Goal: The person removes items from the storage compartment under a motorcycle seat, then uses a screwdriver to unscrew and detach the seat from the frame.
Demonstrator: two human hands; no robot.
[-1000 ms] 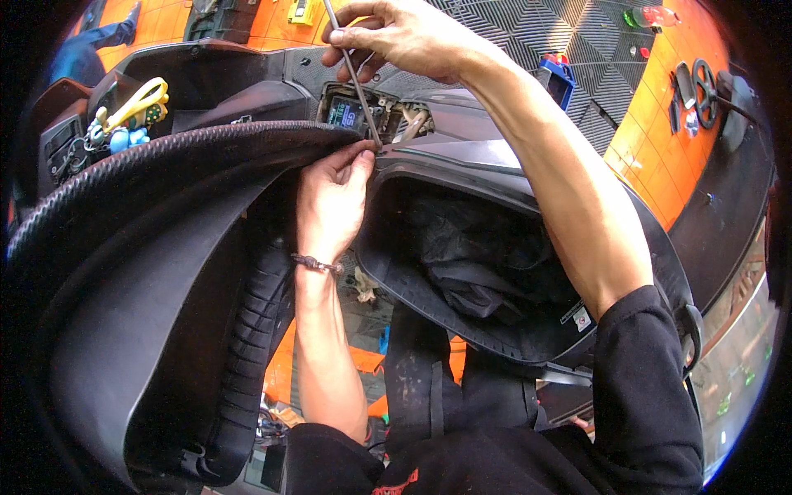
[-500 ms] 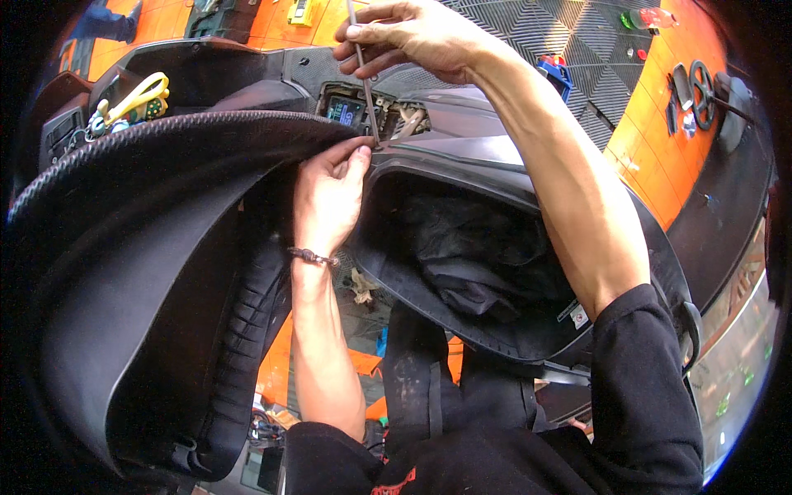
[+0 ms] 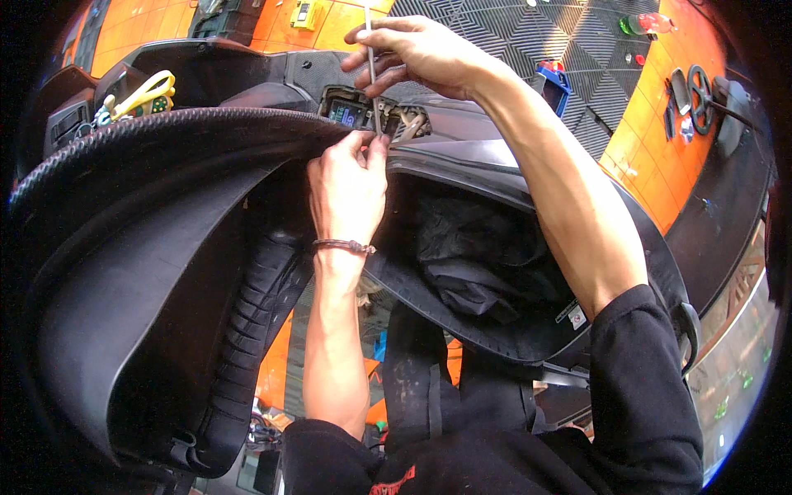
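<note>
My right hand point(image 3: 425, 54) holds the upper part of a thin metal rod point(image 3: 372, 78) between thumb and loosely curled fingers. The rod stands nearly upright, and its top is cut off by the picture's edge. My left hand point(image 3: 351, 186) is closed in a pinch at the rod's lower end, hiding the tip. Both hands are over the body of a scooter, at the hinge end of its open storage compartment point(image 3: 495, 342). Just beyond my left hand, an opening in the panel shows a small lit display point(image 3: 346, 113) and wiring.
The raised black seat point(image 3: 165, 239) fills the left side. Dark cloth point(image 3: 474, 264) lies inside the compartment. Yellow-handled tool point(image 3: 144, 95) rests at the far left. On the floor beyond are a blue bin point(image 3: 554, 87), a bottle point(image 3: 639, 25) and a yellow device point(image 3: 304, 14).
My left hand has shifted right and slightly away from me at the rod's lower end. My right hand has come a little lower and rightward, and the rod stands more upright.
</note>
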